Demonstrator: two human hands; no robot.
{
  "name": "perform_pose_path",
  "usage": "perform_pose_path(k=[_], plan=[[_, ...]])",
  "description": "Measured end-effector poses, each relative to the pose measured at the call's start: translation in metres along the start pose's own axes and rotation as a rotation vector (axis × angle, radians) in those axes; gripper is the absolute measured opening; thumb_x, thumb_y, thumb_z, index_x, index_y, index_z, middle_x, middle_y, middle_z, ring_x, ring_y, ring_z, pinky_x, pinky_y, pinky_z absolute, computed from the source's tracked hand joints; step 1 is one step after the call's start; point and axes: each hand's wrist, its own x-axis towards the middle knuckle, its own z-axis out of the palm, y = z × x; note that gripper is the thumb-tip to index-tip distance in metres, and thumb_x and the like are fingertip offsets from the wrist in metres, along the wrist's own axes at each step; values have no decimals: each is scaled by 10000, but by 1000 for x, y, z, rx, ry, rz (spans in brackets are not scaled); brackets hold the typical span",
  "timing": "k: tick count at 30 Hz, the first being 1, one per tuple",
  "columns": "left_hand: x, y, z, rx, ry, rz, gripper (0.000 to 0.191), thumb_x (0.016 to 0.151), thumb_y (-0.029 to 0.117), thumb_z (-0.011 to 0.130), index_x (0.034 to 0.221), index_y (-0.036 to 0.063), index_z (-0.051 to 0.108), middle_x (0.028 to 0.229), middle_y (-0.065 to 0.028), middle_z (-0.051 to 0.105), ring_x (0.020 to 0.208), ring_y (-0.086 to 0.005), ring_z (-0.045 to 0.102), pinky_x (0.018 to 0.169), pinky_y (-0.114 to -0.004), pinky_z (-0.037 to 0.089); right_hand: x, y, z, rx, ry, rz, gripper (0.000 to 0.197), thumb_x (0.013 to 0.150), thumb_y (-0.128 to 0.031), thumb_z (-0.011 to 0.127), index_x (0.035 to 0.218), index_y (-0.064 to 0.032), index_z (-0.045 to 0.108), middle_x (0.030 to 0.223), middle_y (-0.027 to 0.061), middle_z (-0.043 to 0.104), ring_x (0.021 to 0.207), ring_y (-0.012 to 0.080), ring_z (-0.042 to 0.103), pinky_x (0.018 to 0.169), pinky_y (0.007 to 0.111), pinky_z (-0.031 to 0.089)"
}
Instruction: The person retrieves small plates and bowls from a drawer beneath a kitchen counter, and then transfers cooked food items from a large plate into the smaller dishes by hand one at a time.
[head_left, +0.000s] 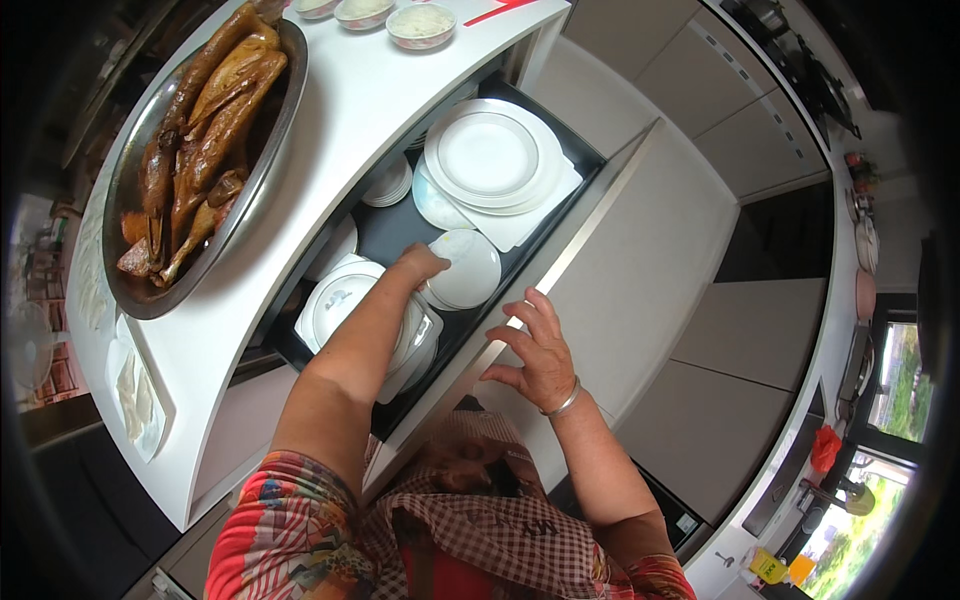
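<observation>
An open drawer (390, 217) full of white crockery lies before me. My left hand (424, 264) reaches down into it and grips the left edge of a short stack of small white plates (469, 268); its fingertips are partly hidden. Above the drawer's front edge (570, 259), my right hand (536, 349) hovers with fingers apart and nothing in it. Larger white plates (489, 154) are stacked at the drawer's far end. Beneath my left forearm sit more plates and dishes (341, 300), partly covered by the arm. Small saucers (388, 184) stand along the inner side.
On the white countertop (330, 150) above the drawer rests a large oval metal tray (292, 97) of cooked poultry. Bowls of rice (421, 22) stand farther along, and a white dish (139, 390) sits at the near corner. Grey cabinets (739, 360) line the opposite side.
</observation>
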Motion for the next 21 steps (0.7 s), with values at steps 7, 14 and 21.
perform_pose_path(k=[7,14,21], plan=[[-21,-9,10,-374,-42,273,504,833,207,642,1235,-65,507,1055,-183,634,847,-299,677,583,-364,595,1,-2,-1,-10,-8,-6,561,476,-209,870,990,-151,653,1178,65,541,1229,366,429,1011,448,406],[-108,-33,-9,-86,379,614,357,860,215,627,1095,-30,517,991,-246,621,801,-386,645,671,-426,524,0,-2,0,-36,-31,4,532,512,-227,862,990,-132,649,1167,81,534,1232,384,415,1017,458,385],[-268,-78,-22,-164,667,868,262,878,175,631,1032,13,496,904,-205,634,743,-423,613,648,-431,496,0,-3,5,-79,-2,-48,488,573,-323,828,978,-117,649,1164,93,530,1228,397,409,1012,489,375]])
